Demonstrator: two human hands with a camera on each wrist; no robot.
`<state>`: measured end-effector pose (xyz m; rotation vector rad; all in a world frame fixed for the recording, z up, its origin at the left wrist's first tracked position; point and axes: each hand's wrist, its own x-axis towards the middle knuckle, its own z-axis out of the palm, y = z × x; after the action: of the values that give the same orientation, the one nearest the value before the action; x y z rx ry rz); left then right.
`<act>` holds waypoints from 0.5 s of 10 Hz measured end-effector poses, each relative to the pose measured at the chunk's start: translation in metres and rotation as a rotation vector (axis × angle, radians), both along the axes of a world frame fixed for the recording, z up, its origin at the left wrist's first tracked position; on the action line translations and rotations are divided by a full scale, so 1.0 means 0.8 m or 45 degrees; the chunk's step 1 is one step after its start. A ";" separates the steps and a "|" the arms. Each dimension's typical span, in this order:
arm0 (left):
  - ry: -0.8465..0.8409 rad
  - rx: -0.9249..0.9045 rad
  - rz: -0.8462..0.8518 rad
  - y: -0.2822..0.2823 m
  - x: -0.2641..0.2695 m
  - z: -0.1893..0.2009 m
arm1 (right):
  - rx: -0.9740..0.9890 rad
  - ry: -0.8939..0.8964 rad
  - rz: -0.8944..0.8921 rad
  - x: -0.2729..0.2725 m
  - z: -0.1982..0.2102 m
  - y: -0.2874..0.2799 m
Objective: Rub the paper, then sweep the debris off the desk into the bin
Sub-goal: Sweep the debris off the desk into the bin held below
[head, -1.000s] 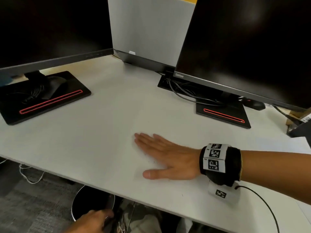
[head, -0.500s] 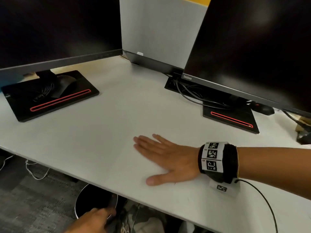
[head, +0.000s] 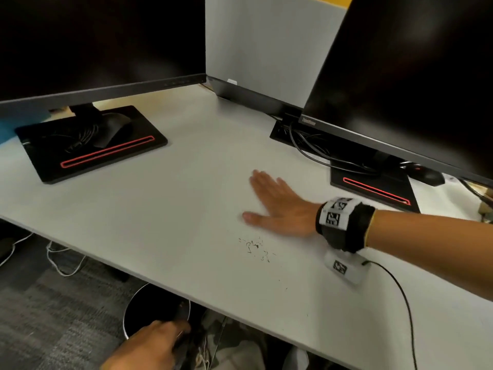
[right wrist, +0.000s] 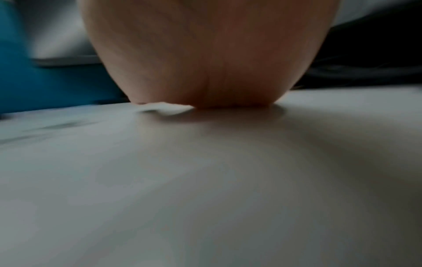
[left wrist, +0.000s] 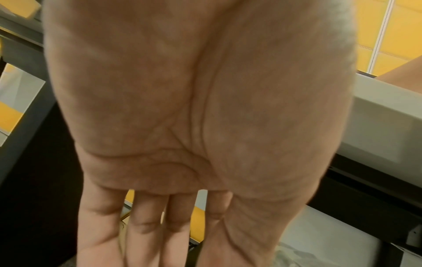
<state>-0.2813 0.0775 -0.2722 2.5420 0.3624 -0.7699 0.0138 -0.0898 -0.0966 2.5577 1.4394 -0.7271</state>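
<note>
Small dark debris specks [head: 254, 248] lie scattered on the white desk [head: 160, 222], a short way in from its front edge. My right hand [head: 266, 198] lies flat on the desk just beyond the specks, fingers straight and together, holding nothing. The right wrist view shows only its palm [right wrist: 205, 72] pressed on the surface. A round black bin [head: 138, 311] stands on the floor under the desk edge. My left hand [head: 160, 340] is at the bin's near rim; the left wrist view shows its fingers [left wrist: 160, 225] straight. I cannot make out a separate sheet of paper.
Two dark monitors stand on black bases [head: 90, 150] [head: 373, 188] at the back left and back right. A mouse [head: 426, 176] and cables [head: 306, 145] lie by the right base. A thin cable [head: 400, 289] trails from my right wrist band.
My right hand has slid away from the front edge toward the back of the desk, uncovering the dark specks it lay over. The left hand stays at the bin.
</note>
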 end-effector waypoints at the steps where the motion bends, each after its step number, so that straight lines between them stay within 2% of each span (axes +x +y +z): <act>1: -0.015 -0.007 0.006 -0.002 0.001 0.003 | -0.014 0.095 0.356 -0.072 0.001 -0.012; 2: 0.036 -0.113 0.018 0.001 0.007 0.008 | -0.014 0.178 0.395 -0.101 0.012 -0.012; 3: 0.036 -0.131 -0.022 0.004 0.011 0.012 | 0.138 0.123 0.211 -0.072 0.021 -0.015; 4: 0.036 -0.140 -0.053 0.004 0.006 0.014 | 0.109 0.011 -0.217 -0.025 0.019 -0.012; 5: 0.015 -0.126 -0.055 0.006 0.006 0.012 | -0.006 0.004 -0.397 -0.026 0.007 -0.008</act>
<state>-0.2769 0.0820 -0.2627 2.4606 0.2672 -0.7996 -0.0074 -0.0962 -0.0914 2.8112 1.0466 -0.7701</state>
